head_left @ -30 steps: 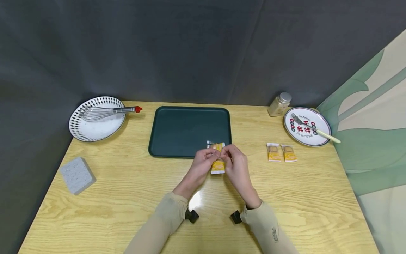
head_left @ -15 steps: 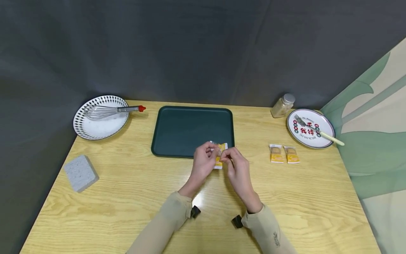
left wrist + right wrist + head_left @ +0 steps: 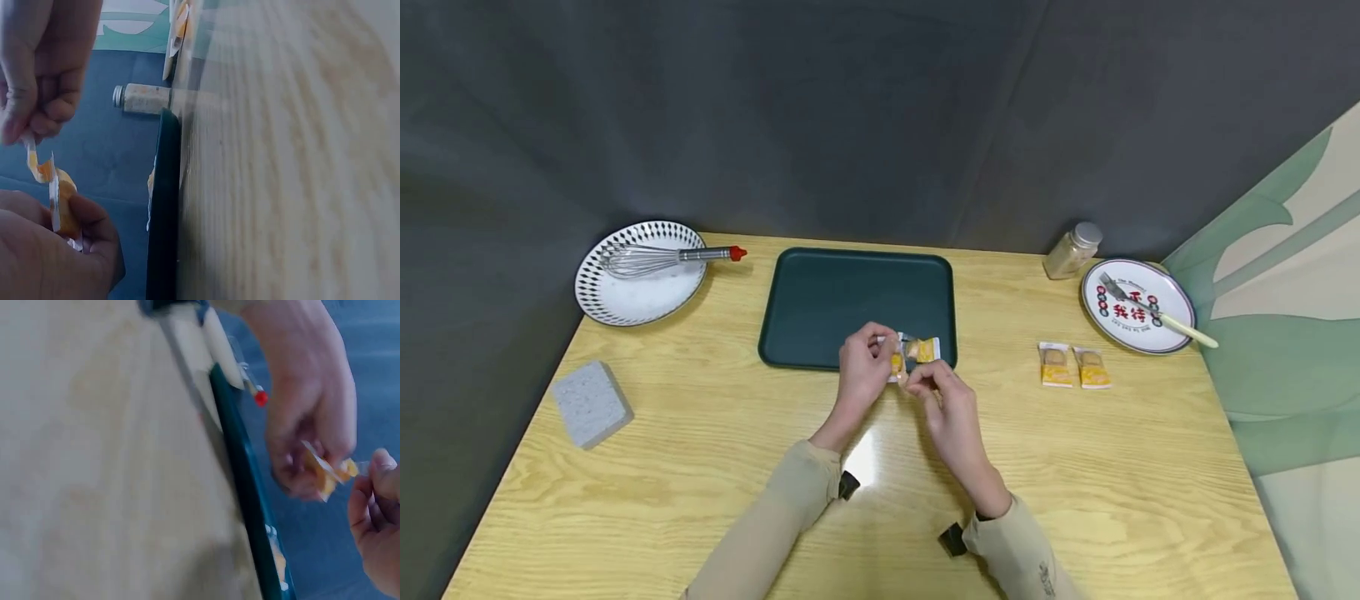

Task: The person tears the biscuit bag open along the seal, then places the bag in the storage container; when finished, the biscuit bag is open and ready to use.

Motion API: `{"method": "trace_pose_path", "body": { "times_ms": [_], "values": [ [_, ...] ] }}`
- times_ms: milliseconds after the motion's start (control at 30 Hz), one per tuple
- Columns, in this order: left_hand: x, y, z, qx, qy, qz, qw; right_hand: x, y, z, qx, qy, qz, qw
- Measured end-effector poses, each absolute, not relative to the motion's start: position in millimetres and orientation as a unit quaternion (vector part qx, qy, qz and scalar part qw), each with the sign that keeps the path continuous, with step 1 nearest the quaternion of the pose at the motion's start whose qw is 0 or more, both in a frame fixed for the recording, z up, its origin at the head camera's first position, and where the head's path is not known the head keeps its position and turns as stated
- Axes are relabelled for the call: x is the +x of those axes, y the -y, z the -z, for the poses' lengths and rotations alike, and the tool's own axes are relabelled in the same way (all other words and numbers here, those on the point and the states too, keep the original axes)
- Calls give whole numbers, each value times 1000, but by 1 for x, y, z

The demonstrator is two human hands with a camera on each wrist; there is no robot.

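Note:
My left hand (image 3: pixel 859 375) grips a small yellow-and-white wrapped biscuit packet (image 3: pixel 67 209) over the tray's front edge. Between thumb and fingertips my right hand (image 3: pixel 947 408) pinches one end of the wrapper, just right of the left hand. In the left wrist view a twisted strip of wrapper (image 3: pixel 34 164) runs from the packet up to the right fingertips. A similar biscuit packet (image 3: pixel 925 349) lies in the right front corner of the dark green tray (image 3: pixel 857 308). Parts of the held packet are hidden behind the left fingers.
Two more biscuit packets (image 3: pixel 1056 367) lie to the right. Behind them are a glass jar (image 3: pixel 1072 251) and a plate (image 3: pixel 1116 334) bearing a fork (image 3: pixel 1176 325). At left, a patterned plate (image 3: pixel 632 310) holds a whisk (image 3: pixel 688 257), with a grey block (image 3: pixel 587 407) in front.
The hands have drawn slightly apart, the left one shifting left with the held packet. A wrapper strip now stretches between them, and the packet in the tray shows more fully.

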State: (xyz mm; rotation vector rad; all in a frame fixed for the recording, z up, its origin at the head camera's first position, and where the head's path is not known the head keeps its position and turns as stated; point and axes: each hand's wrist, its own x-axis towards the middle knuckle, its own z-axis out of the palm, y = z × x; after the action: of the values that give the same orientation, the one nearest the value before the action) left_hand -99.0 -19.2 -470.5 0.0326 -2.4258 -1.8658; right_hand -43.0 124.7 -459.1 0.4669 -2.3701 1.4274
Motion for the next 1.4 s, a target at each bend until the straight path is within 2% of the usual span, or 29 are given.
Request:
{"method": "trace_pose_path", "body": {
  "times_ms": [167,267,467,600,767,933,1167,1400],
  "values": [
    [-96,19,471,0,752,659,15,-57,-133,452,66,802,-578,136],
    [-93,17,471,-10,736,677,11,-68,-136,451,37,791,-601,108],
    [-96,15,468,19,693,721,-12,-79,-144,454,32,797,-598,75],
    [-104,19,464,71,640,765,-20,-83,-149,456,37,799,-600,20],
    [-118,23,456,82,603,793,-31,-95,-155,453,41,790,-610,-35],
    [-136,27,450,64,614,783,-70,-120,-162,448,33,789,-613,-18],
    [-157,31,452,12,746,662,-66,-154,-172,451,24,793,-609,-19],
    [-170,31,458,-12,780,619,-87,-165,-172,462,26,869,-494,0]
  ]
}}
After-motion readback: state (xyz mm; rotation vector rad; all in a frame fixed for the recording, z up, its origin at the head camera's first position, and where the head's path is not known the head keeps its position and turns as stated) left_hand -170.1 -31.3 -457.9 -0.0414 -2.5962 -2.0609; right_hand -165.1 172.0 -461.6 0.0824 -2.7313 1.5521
